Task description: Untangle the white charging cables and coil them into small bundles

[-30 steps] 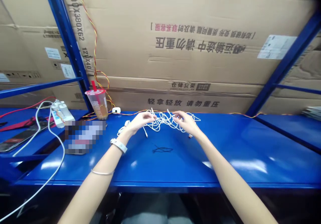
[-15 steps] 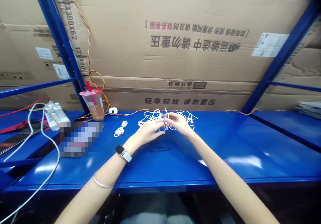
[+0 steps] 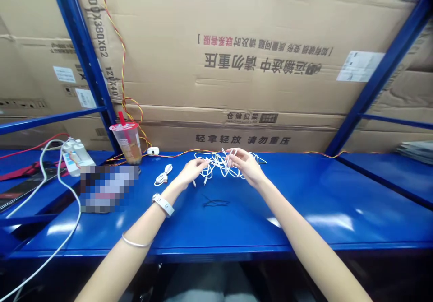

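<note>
A tangle of white charging cables (image 3: 214, 164) lies at the back of the blue shelf. My left hand (image 3: 192, 173) is at its left side, fingers pinched on a strand of cable; a plug end hangs below that hand. Loops of white cable are gripped in the bent fingers of my right hand (image 3: 248, 166), a little above the tangle. Several thin black strands (image 3: 215, 202) lie on the shelf in front of the hands. One white cable, coiled into a small bundle (image 3: 163, 175), rests to the left, apart from both hands.
To the left stand a drink cup (image 3: 126, 143) with a red straw, a small white case (image 3: 153, 151), a blurred flat object (image 3: 110, 189) and a white power strip (image 3: 78, 157). Cardboard (image 3: 264, 90) rises behind the blue shelf (image 3: 304, 198). A red-yellow wire runs along the back.
My hands have moved apart. The left has drawn left with a strand of cable, while the right keeps its loops and has shifted slightly right. The black strands show more fully.
</note>
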Demonstrator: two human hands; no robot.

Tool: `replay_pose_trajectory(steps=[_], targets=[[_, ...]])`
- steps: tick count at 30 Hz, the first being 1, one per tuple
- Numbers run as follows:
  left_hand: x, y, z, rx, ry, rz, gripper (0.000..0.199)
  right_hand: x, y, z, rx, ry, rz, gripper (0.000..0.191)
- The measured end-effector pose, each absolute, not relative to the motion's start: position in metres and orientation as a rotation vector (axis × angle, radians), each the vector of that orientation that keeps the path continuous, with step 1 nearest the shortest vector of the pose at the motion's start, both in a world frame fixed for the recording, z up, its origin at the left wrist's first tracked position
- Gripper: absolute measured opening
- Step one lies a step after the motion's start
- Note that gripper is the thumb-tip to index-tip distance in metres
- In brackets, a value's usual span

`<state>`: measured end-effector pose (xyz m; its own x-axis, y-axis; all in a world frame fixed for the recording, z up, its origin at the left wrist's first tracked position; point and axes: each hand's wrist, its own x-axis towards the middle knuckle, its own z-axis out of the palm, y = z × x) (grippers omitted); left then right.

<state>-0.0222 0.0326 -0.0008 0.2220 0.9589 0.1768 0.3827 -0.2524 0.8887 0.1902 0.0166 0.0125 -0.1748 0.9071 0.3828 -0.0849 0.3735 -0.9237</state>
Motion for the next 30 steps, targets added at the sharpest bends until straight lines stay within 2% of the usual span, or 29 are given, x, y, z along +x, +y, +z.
replay_pose_trajectory(steps=[3, 8, 14, 17, 22, 30], targets=[[-0.024, 0.032, -0.002, 1.777, 1.177, 0.905, 0.036, 0.187, 0.015, 0.012, -0.776, -1.462, 1.082, 0.034], [-0.027, 0.036, -0.006, 1.762, 1.319, 0.981, 0.029, 0.181, 0.014, 0.008, -0.752, -1.474, 1.113, 0.033], [-0.021, 0.037, -0.017, 1.966, 1.366, 0.762, 0.025, 0.178, 0.008, 0.013, -0.74, -1.453, 1.108, 0.035], [-0.017, 0.035, -0.018, 1.93, 1.333, 0.822, 0.021, 0.177, 0.009, 0.012, -0.734, -1.475, 1.071, 0.033], [-0.015, 0.028, -0.006, 1.789, 0.979, 1.076, 0.016, 0.175, 0.017, 0.002, -0.874, -1.516, 0.894, 0.034], [-0.004, 0.017, -0.005, 1.675, 0.62, 0.973, 0.026, 0.167, 0.019, -0.008, -0.911, -1.537, 0.92, 0.042]])
